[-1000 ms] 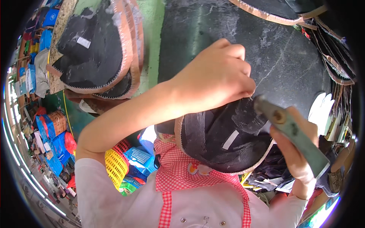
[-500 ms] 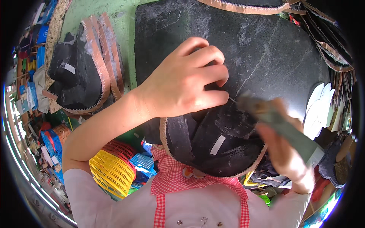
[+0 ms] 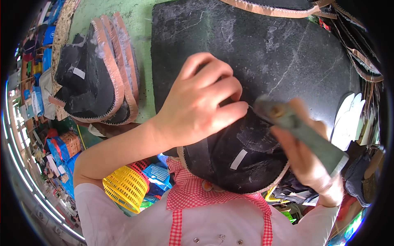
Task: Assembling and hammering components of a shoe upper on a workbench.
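A black shoe upper [image 3: 221,153] with a serrated tan edge and a small white tag lies on a dark slab [image 3: 254,45], its near end by my apron. My left hand [image 3: 205,96] is closed with curled fingers over the upper's far part, which it hides. A thin pale line shows beside its fingertips, too fine to name. My right hand [image 3: 305,151], blurred by motion, grips a hammer [image 3: 308,131]. The hammer's grey metal head has a narrow end near my left fingertips and a broad end toward my right wrist; its handle is hidden.
At the left, more black uppers [image 3: 90,82] with tan edges lie stacked on the green tabletop [image 3: 141,61]. Others [image 3: 271,10] lie at the far edge and far right. White gloves [image 3: 347,117] rest at the right. Below the table edge are a yellow basket [image 3: 123,186] and blue baskets [image 3: 158,174].
The view has shifted slightly. My left hand sits a little nearer to me on the upper. My right hand still grips the hammer, close to where it was.
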`<state>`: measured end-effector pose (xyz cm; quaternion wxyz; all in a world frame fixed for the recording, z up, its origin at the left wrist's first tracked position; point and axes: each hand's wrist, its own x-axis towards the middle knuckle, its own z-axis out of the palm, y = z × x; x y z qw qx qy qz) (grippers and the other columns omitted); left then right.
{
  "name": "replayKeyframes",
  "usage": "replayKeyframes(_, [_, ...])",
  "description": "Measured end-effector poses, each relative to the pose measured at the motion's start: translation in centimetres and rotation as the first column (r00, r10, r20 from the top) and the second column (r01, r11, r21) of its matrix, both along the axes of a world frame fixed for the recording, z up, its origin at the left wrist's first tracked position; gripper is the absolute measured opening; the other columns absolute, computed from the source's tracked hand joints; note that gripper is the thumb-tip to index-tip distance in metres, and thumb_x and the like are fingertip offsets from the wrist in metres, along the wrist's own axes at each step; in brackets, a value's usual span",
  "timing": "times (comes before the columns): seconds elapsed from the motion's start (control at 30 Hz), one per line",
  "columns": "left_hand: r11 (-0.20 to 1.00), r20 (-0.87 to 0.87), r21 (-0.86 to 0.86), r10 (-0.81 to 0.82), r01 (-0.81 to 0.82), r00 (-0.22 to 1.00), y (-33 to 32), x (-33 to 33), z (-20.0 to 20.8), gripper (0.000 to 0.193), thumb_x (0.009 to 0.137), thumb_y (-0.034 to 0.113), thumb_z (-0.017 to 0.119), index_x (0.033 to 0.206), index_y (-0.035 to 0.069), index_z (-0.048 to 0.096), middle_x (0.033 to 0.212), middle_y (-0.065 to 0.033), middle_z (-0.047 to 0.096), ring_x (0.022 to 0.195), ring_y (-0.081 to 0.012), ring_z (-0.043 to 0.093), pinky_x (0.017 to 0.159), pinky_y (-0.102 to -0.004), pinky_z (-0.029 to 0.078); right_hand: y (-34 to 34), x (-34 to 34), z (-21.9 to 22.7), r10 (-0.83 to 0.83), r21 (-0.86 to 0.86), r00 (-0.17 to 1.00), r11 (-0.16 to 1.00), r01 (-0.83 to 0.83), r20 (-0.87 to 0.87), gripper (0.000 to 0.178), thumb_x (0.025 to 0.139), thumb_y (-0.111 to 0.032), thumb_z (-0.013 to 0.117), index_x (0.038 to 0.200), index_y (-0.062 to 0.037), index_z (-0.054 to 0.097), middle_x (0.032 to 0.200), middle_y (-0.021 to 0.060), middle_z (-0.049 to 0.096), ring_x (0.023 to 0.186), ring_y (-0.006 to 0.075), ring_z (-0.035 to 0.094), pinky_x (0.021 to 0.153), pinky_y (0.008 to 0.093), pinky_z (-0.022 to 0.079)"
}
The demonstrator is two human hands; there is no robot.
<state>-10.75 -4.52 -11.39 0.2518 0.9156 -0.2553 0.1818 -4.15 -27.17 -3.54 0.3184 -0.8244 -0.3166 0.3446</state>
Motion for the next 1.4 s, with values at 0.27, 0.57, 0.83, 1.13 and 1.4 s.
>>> replayKeyframes(0.27, [0.98,-0.142,-0.104,0.151,-0.167,0.978,-0.5,-0.9,-0.4,0.021,0.062,0.015,0.085,0.075,0.016,0.068,0.085,0.0054,0.063,0.092,-0.0226,0.056,0.086,-0.0409,0.04,0.4,0.2,0.6,0.019,0.084,0.976,0.996,-0.038,0.219,0.052,0.09,-0.009,0.071,0.136,0.0034,0.05,0.084,0.0175,0.068,0.068,0.0245,0.068,0.059,0.0324,0.049])
replayKeyframes(0.57, [0.992,-0.065,-0.048,0.111,-0.115,0.992,-1.0,-1.5,0.0,0.025,0.06,0.015,0.08,0.083,0.014,0.071,0.086,0.0037,0.063,0.091,-0.0216,0.056,0.093,-0.0475,0.042,1.1,0.5,-0.1,0.086,0.047,0.992,0.995,-0.09,0.09,0.018,0.091,-0.003,0.065,0.106,0.0026,0.056,0.074,0.0183,0.064,0.06,0.0331,0.066,0.051,0.037,0.044])
replayKeyframes(0.83, [0.932,-0.262,-0.104,0.312,-0.348,0.913,-1.0,-3.3,0.3,0.026,0.06,0.021,0.086,0.085,0.022,0.077,0.101,0.0024,0.06,0.095,-0.0227,0.052,0.089,-0.0404,0.038,1.0,0.4,-0.3,0.138,0.092,0.981,0.984,-0.151,0.135,0.024,0.091,-0.003,0.067,0.112,0.0052,0.058,0.079,0.02,0.064,0.064,0.0339,0.066,0.055,0.0368,0.047])
replayKeyframes(1.13, [0.925,-0.199,-0.083,0.349,-0.371,0.916,-2.2,-4.0,-0.1,0.019,0.065,0.015,0.085,0.078,0.016,0.071,0.091,0.005,0.062,0.091,-0.0203,0.054,0.088,-0.0414,0.038,1.1,0.8,0.7,0.032,0.024,0.992,0.999,-0.035,0.121,0.018,0.09,0.0,0.065,0.106,0.0053,0.059,0.083,0.019,0.061,0.061,0.0328,0.061,0.054,0.0391,0.046])
replayKeyframes(1.4, [0.932,-0.306,0.022,0.351,-0.362,0.885,-3.0,-4.5,0.8,0.047,0.065,0.03,0.085,0.097,0.01,0.058,0.102,-0.0061,0.055,0.101,-0.0292,0.049,0.097,-0.0484,0.035,1.8,1.3,0.6,0.181,0.064,0.944,0.976,-0.206,0.274,0.014,0.092,-0.005,0.064,0.102,0.0007,0.055,0.075,0.0189,0.054,0.066,0.0433,0.059,0.054,0.0389,0.044])
